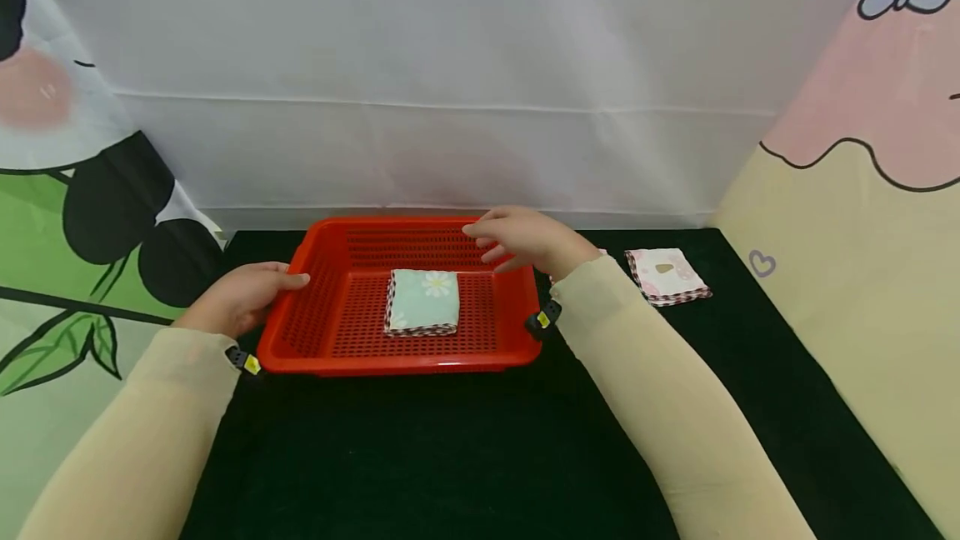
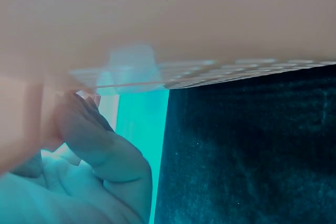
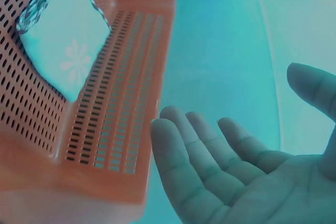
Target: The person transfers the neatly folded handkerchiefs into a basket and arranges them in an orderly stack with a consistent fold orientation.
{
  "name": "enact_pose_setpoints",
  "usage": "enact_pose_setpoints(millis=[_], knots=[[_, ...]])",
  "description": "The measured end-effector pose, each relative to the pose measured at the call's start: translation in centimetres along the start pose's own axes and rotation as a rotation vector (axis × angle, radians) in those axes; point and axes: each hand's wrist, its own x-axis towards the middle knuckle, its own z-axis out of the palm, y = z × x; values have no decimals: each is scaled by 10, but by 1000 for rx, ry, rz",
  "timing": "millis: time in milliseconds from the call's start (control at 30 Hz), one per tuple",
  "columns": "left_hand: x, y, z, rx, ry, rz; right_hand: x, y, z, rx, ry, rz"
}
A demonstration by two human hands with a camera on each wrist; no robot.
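My left grip [image 1: 243, 297] pinches the red basket [image 1: 405, 364], my right grip [image 1: 531, 238] hangs spread and empty, and the green cloth [image 1: 422, 302] lies inside (loading seems underway), so I probably need the pink cloth [image 1: 666, 272] next.

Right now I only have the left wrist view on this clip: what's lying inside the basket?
Observer: A folded pale green cloth with a flower print lies in the red basket.
Operator: Is the right hand holding anything?
Observer: No, the right hand is open near the basket's far right corner.
Operator: Any cloth outside the basket?
Observer: Yes, a folded white-and-pink cloth lies to its right on the dark tabletop.
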Motion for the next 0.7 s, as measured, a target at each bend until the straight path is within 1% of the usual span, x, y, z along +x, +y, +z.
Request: enact_pose_setpoints(millis=[67,167,267,400,467,567,700], knots=[[-1,0,-2,2,7,-5,-2,9,-9,43,7,-41],[-1,0,-5,-1,5,-14,-4,25,-23,109,41,-99],[0,-1,-6,-19,-7,-27,-7,39,-35,165,81,-133],[4,0,-5,-48,-21,-38,-12,57,-51,196,116,-130],[2,0,-6,-63,-22,-32,-14,63,-57,200,131,-122],[1,0,-5,-84,-23,-16,-12,73,-67,207,154,-100],[3,-2,-2,-93,-7,-24,-8,87,-78,220,172,-62]])
